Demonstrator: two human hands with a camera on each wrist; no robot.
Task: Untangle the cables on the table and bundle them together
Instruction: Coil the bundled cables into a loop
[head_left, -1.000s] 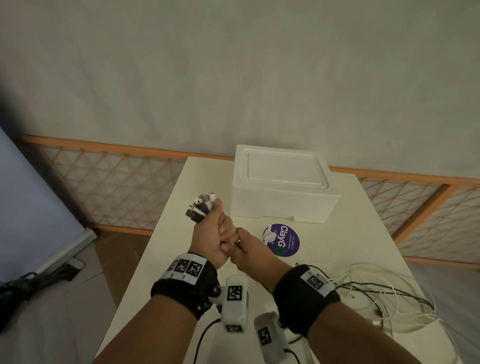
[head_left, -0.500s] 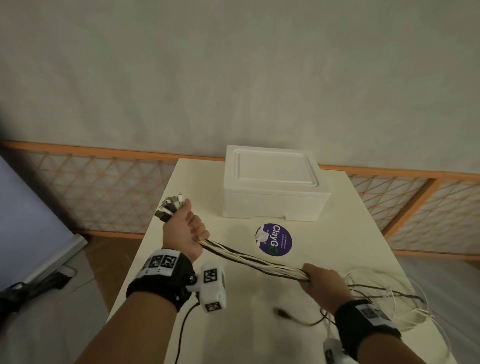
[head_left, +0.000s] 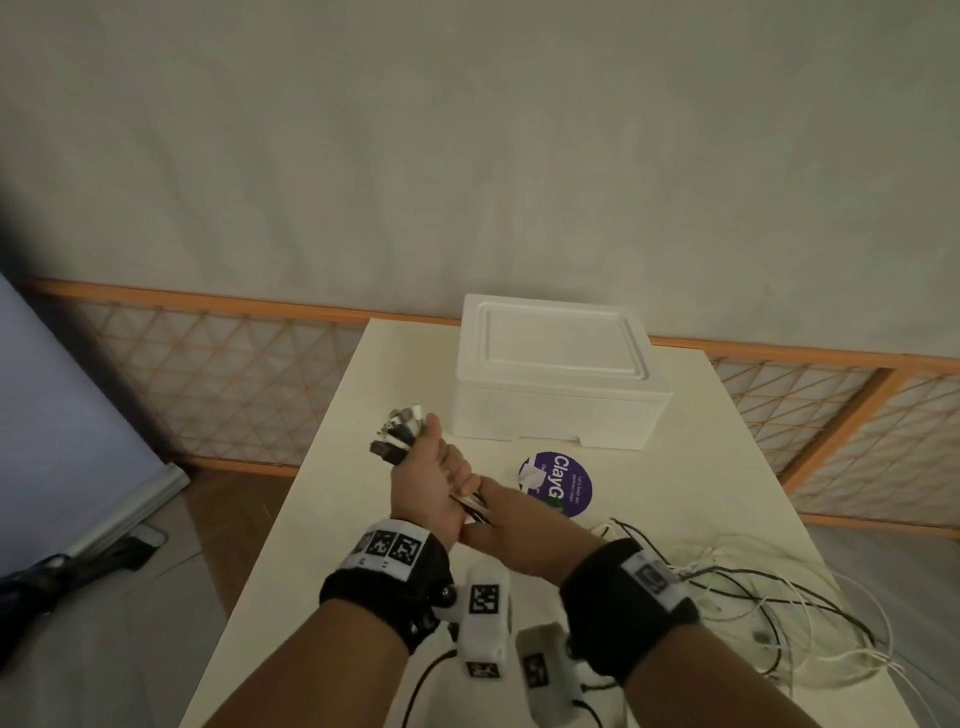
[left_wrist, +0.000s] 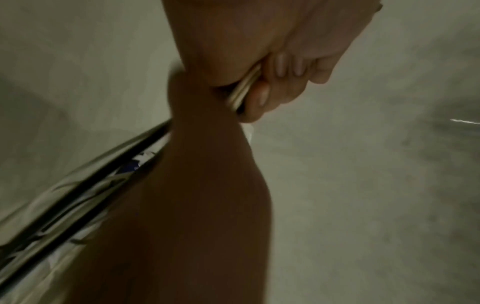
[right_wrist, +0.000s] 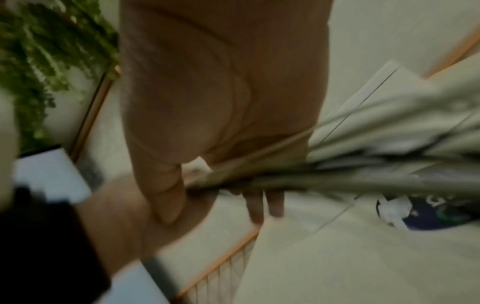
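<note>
Both hands are up over the counter (head_left: 332, 509), left hand (head_left: 428, 488) gripping the cables (head_left: 400, 434) with plugs poking out above its fingers (left_wrist: 262, 96), right hand (head_left: 511, 525) wrapped round them just below, rest trailing off right.

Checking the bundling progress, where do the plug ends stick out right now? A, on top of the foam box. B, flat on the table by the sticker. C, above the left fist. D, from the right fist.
C: the plugs fan out above the left hand.
</note>
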